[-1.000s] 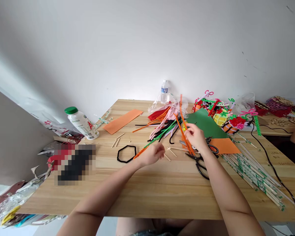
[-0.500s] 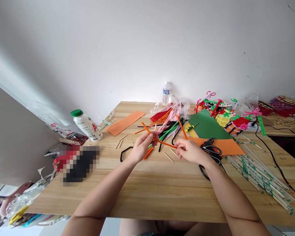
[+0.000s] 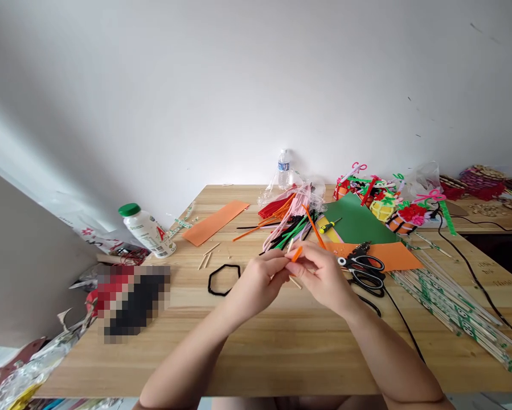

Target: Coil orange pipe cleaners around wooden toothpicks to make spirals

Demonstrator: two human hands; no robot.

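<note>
Over the middle of the wooden table my left hand (image 3: 266, 276) and my right hand (image 3: 319, 270) meet, fingertips together. Both are closed on one orange pipe cleaner (image 3: 297, 254); a short piece of it shows between them, the rest is hidden by the fingers. A black pipe cleaner bent into a many-sided ring (image 3: 224, 279) lies just left of my left hand. Behind the hands is a pile of red, pink, green and black pipe cleaners (image 3: 287, 213). Another orange strip (image 3: 313, 226) slants down behind my right hand.
Black-handled scissors (image 3: 367, 263) and a cable lie right of my hands. Farther right are wrapped sticks (image 3: 452, 307), green paper (image 3: 358, 219) and colourful crafts (image 3: 403, 219). At left stand a white bottle (image 3: 148, 230) and orange paper (image 3: 215, 222); a water bottle (image 3: 283, 171) is at the back.
My hands have come together, and the orange pipe cleaner stretched between them is now mostly hidden in the fingers. The view has shifted slightly; more of the black ring shows.
</note>
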